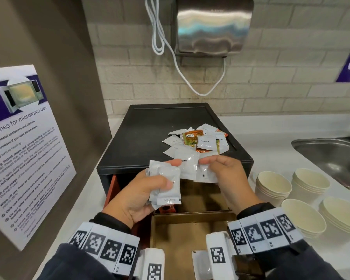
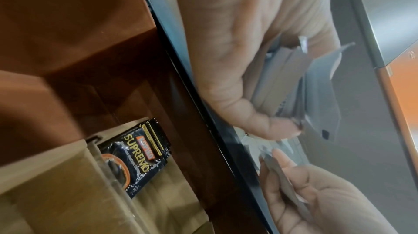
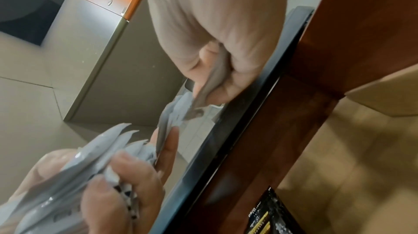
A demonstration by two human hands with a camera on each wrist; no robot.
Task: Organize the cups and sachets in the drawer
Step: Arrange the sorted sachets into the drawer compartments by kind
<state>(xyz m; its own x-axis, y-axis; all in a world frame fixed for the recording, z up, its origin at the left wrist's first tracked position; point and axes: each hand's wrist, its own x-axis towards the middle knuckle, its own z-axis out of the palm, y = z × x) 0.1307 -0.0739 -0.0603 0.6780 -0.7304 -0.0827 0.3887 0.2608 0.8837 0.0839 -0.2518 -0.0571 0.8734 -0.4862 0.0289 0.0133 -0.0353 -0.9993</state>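
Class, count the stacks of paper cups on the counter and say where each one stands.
4, all right of the black box: back-left stack, back-right stack near the sink, front-left stack, front-right stack. More may lie outside the frame.

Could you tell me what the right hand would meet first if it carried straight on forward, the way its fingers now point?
Probably the pile of sachets on top of the black drawer unit. The right hand, pinching a white sachet, points up toward that pile, though depth is hard to judge.
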